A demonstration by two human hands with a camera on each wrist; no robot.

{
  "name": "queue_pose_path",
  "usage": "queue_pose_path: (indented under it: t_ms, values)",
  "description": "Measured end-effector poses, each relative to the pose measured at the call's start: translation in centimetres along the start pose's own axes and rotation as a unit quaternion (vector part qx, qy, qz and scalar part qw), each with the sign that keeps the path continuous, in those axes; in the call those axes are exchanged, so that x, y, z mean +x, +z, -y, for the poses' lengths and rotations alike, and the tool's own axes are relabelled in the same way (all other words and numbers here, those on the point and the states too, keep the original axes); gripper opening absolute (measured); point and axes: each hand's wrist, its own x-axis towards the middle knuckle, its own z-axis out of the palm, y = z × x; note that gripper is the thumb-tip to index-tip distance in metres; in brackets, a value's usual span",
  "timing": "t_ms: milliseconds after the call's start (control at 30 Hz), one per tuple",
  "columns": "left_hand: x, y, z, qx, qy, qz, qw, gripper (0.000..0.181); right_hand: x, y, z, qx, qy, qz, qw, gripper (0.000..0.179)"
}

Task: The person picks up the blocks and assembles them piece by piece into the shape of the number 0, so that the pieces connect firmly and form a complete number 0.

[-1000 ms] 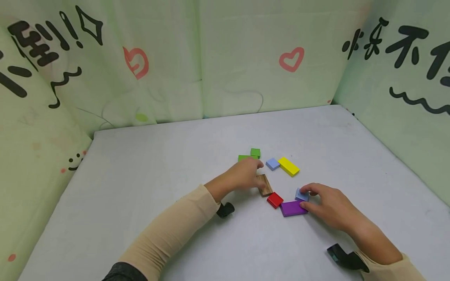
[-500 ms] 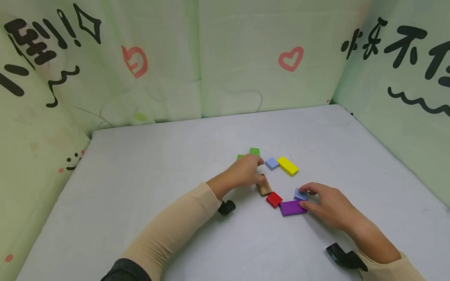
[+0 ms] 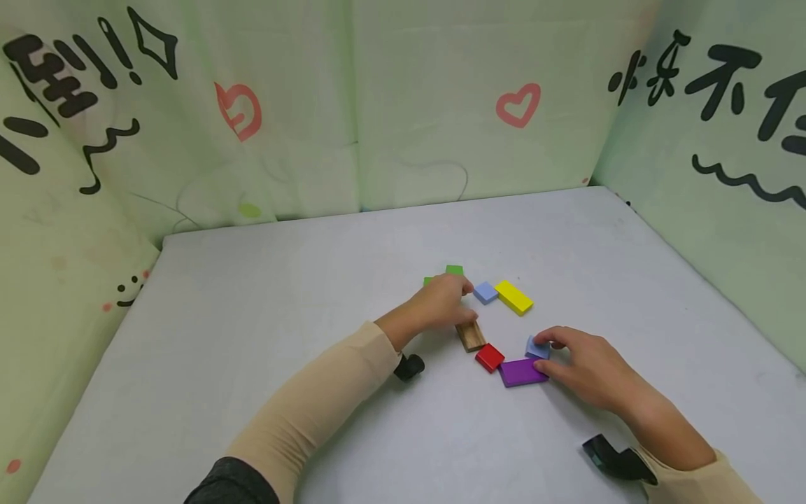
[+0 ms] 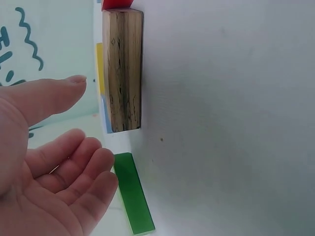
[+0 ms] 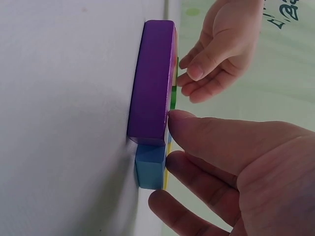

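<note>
My left hand (image 3: 441, 301) hovers above the wood-grain block (image 3: 470, 337), thumb and fingers apart around nothing. In the left wrist view that block (image 4: 123, 71) stands free of the thumb, while a long green block (image 4: 134, 196) lies past the fingertips. My right hand (image 3: 588, 364) rests at the joint of a purple block (image 3: 522, 373) and a small light blue block (image 3: 537, 348). Its thumb lies at the purple block's upper edge, and its loosely bent fingers touch the light blue block (image 5: 150, 167). A red block (image 3: 489, 358) sits between wood-grain and purple.
Farther back, a second light blue block (image 3: 485, 292) touches a yellow block (image 3: 514, 298). A small green block (image 3: 454, 269) shows behind my left hand. The white table (image 3: 283, 294) is bordered by pale green curtains (image 3: 415, 105) at the back and sides.
My left hand has shifted slightly away from me, uncovering the left of the wood-grain block less and hiding more of the long green one. The right hand and blocks stay put.
</note>
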Motion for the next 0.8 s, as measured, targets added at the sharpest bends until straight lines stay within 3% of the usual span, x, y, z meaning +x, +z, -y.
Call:
queue_pose_path:
  t_ms: [800]
  values:
    - [2.2,0.2,0.3,-0.018,-0.005,-0.002,0.9998,0.046,0.0,0.1,0.0,0.001,0.006,0.001,1.0000,0.038]
